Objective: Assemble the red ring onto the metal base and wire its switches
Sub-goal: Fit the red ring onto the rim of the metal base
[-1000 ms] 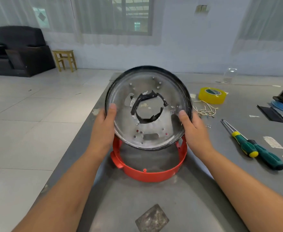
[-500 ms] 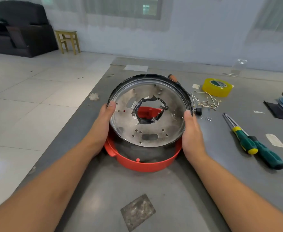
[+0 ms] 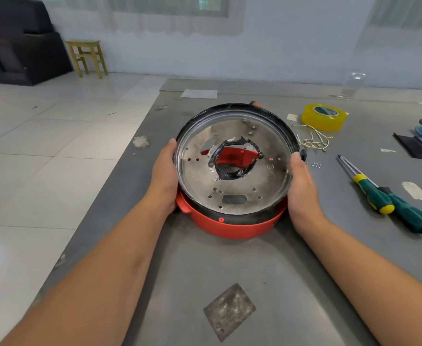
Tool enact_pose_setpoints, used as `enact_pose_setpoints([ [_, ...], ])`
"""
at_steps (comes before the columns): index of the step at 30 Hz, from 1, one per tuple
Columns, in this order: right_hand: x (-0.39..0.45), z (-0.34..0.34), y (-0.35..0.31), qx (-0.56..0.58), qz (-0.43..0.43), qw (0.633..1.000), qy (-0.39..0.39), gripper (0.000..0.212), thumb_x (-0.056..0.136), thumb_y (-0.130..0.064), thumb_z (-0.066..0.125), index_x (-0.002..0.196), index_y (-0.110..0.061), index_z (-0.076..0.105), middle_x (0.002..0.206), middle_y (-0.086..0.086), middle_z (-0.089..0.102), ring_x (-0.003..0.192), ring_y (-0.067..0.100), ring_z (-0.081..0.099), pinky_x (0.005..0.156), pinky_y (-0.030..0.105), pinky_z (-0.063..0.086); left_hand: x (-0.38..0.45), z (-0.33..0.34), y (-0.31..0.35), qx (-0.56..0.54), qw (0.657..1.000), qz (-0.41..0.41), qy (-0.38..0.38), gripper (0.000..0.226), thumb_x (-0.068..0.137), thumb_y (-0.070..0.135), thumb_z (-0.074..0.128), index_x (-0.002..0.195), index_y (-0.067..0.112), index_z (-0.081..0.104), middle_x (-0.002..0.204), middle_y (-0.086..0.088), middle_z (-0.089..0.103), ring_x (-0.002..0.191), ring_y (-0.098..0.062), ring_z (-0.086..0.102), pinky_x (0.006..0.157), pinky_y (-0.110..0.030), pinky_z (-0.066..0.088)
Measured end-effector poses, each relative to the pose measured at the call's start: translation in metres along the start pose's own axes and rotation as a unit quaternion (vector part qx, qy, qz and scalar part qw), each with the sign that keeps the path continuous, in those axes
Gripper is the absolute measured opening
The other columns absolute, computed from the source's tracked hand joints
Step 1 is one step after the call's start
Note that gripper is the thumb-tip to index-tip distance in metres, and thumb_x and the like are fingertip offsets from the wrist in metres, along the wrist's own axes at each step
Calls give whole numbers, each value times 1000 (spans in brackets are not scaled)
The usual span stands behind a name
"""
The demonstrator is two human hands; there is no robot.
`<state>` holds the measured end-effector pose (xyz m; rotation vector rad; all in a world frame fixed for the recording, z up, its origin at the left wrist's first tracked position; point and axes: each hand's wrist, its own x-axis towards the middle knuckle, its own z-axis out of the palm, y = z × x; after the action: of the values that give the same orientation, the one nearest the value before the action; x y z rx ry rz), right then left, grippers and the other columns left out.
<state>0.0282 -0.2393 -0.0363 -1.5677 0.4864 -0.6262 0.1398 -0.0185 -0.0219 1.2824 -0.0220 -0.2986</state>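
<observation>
The round metal base [image 3: 262, 188], a perforated silver disc with a black rim and a black-taped centre hole, sits tilted in the red ring [image 3: 229, 227] on the grey table. The ring's far wall shows through the centre hole. My left hand [image 3: 163, 178] grips the disc's left rim, thumb on top. My right hand [image 3: 303, 193] grips the right rim the same way. The near edge of the disc lies low inside the ring. Its far edge stands higher.
Two green-handled screwdrivers [image 3: 384, 198] lie to the right. Behind the base are a yellow tape roll [image 3: 323, 117], loose pale wires [image 3: 312, 139] and small screws [image 3: 316, 165]. A black strip [image 3: 414, 147] lies far right. The table's left edge [image 3: 120, 176] runs close to my left arm.
The metal base, held up and nearly facing me before, has been tipped down and lowered into the red ring. Both hands kept their grip on its rim.
</observation>
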Motion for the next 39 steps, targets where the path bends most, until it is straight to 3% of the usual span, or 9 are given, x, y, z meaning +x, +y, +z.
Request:
enact_pose_setpoints([
  [3,6,0,3,49,20,998,-27,68,85,-74,45,128,-28,70,127,-6,71,124,13,63,113,46,43,2,-3,-1,4,1000,-1,-7,46,94,59,48,84,25,77,89,-8,77,77,-27,72,64,-36,57],
  [10,17,-2,6,67,61,995,-29,53,82,-65,52,106,-27,80,110,0,78,113,22,70,108,52,47,3,-9,2,-17,998,24,-50,32,91,41,50,77,22,73,86,-4,74,83,-23,69,81,-41,54],
  [13,20,-4,6,83,72,994,-20,49,78,-59,59,96,-20,82,105,7,79,110,31,70,107,57,48,1,-9,5,5,999,27,-40,30,87,42,50,69,25,66,76,-1,69,72,-21,64,70,-37,50],
  [17,16,-9,1,100,53,993,-21,51,81,-62,58,99,-20,82,109,6,78,113,29,70,108,55,47,-5,-11,8,18,1000,7,-9,23,69,50,57,62,30,49,67,1,52,60,-20,49,57,-32,42],
  [22,1,-16,4,58,-25,998,-27,54,92,-66,47,112,-26,78,114,-1,77,115,20,69,108,53,46,-11,-15,7,26,1000,12,-13,26,82,42,49,63,27,41,60,3,44,53,-17,41,52,-29,38],
  [26,-10,-18,5,30,-31,998,-55,57,91,-66,49,123,-25,72,123,-4,73,122,16,64,111,51,44,-16,-14,6,61,997,-2,-39,30,91,42,41,72,20,50,57,-3,46,41,-25,42,37,-26,41],
  [32,-7,-17,9,14,-25,996,-84,34,80,-33,59,111,-34,74,109,-6,77,106,17,72,98,49,54,-14,-13,0,78,995,46,29,33,89,28,46,110,6,58,84,-9,62,59,-25,57,42,-31,46],
  [35,-2,-18,10,55,-9,996,-69,50,73,-19,59,115,-45,69,111,-17,76,108,7,71,92,33,54,-15,-13,0,91,992,71,48,38,86,26,45,116,25,67,88,-1,74,65,-18,67,45,-30,50],
  [39,2,-8,-1,115,17,989,-92,45,76,-11,53,104,-37,76,112,0,77,110,22,71,98,42,54,-19,-12,-1,101,991,66,54,39,85,28,43,113,34,68,84,-3,75,45,-23,60,34,-29,43],
])
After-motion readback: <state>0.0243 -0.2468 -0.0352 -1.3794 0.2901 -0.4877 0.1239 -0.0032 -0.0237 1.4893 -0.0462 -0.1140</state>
